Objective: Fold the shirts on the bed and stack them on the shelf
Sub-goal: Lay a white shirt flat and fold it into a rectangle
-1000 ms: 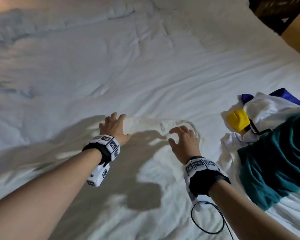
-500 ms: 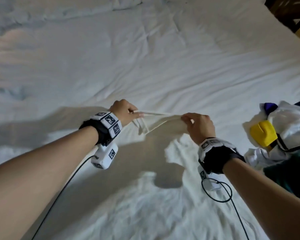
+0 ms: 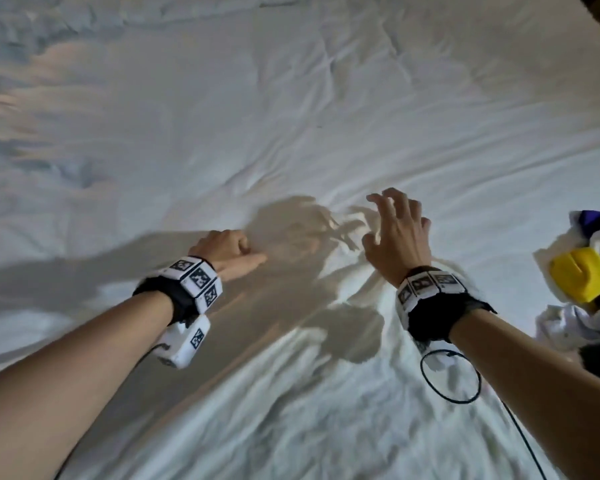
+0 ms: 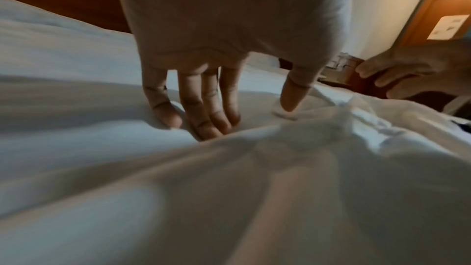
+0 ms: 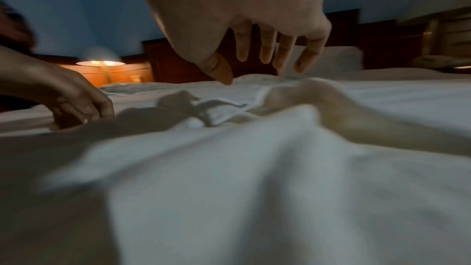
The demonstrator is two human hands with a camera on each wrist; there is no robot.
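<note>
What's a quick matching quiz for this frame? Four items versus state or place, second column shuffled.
Column one:
1. left hand
2. right hand
3. white shirt
4. lamp

Column two:
A. lit, beyond the bed
B. fingertips down on the fabric
C. above the fabric, fingers spread, holding nothing
D. lying on the bed between the two hands

Pairs: 1-B, 2-C, 3-D, 4-A
</note>
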